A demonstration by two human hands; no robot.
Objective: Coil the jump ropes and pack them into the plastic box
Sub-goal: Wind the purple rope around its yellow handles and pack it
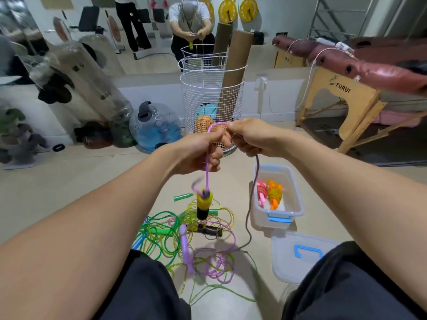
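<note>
Both hands, left hand [203, 153] and right hand [251, 137], pinch a thin purple jump rope [207, 169] above the floor; its yellow-and-black handle [203, 204] dangles and could snag the tangled ropes [184, 232] beside the clear plastic box [298, 199].

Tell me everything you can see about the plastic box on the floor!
The plastic box is clear, see-through plastic with a blue latch on its near end. It sits open and upright on the floor, right of the tangled ropes. Inside lie two coiled jump ropes, a pink one and an orange-and-yellow one. Its clear lid, with a blue handle, lies on the floor just in front. No hand touches it.
</note>
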